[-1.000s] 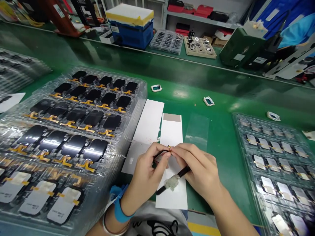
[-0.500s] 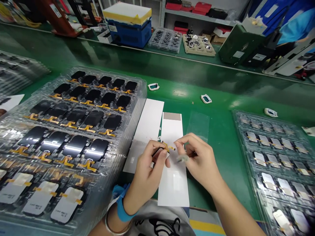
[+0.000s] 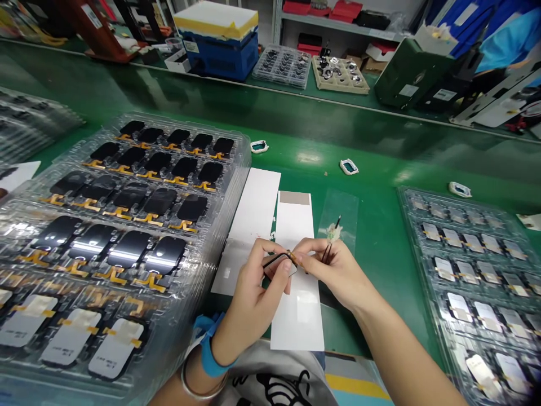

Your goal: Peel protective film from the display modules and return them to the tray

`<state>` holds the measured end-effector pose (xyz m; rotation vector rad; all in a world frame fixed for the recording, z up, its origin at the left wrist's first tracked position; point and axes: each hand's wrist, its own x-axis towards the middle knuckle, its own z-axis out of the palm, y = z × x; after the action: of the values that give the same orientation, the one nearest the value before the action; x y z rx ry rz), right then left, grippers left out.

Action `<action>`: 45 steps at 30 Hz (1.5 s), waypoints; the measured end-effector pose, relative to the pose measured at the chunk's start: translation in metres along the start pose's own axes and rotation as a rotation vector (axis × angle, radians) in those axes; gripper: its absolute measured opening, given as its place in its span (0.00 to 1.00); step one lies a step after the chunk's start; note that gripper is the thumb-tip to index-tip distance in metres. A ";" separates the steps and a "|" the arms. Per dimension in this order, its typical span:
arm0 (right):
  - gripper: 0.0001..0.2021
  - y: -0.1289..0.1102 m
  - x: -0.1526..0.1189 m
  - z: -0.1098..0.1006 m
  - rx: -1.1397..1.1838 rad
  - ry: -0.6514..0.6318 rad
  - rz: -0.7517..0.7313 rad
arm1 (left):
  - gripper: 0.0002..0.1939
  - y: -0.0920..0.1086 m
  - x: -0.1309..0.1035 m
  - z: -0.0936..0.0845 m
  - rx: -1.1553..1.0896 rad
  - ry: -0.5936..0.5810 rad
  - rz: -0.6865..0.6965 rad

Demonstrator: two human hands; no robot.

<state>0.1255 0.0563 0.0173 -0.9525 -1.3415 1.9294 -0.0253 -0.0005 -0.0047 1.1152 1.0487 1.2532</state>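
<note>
At frame centre, pinching thin, dark-rimmed panel (image 3: 274,263) with left hand (image 3: 256,285); pinching flexible amber ribbon (image 3: 293,256) with right hand (image 3: 338,270), cradling slender, pale-wrapped tweezers (image 3: 332,234).

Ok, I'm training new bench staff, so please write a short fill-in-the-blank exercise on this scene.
The strap at the wrist of the left hand is ____ in colour.
The wrapped dark tool is in the person's ____ hand.
Loose on the green bench lie ____ white-rimmed frames.
The tray of black screens stands on the person's ____ side.
Missing words: blue; right; three; left.
</note>
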 end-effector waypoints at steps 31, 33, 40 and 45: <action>0.10 0.003 -0.005 0.006 -0.265 0.189 -0.115 | 0.05 0.001 -0.001 -0.001 0.048 -0.069 -0.103; 0.11 0.003 -0.005 0.006 -0.260 0.171 -0.089 | 0.05 0.001 -0.001 -0.001 0.050 -0.066 -0.106; 0.18 -0.002 0.007 -0.018 -0.336 0.521 -0.289 | 0.04 0.001 0.000 0.000 0.240 -0.054 -0.012; 0.23 -0.001 0.041 -0.039 -0.516 0.644 -0.391 | 0.08 0.003 0.006 0.004 0.620 -0.146 0.126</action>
<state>0.1346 0.1092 0.0007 -1.2893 -1.4910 0.8762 -0.0215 0.0048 -0.0009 1.7378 1.3107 0.9388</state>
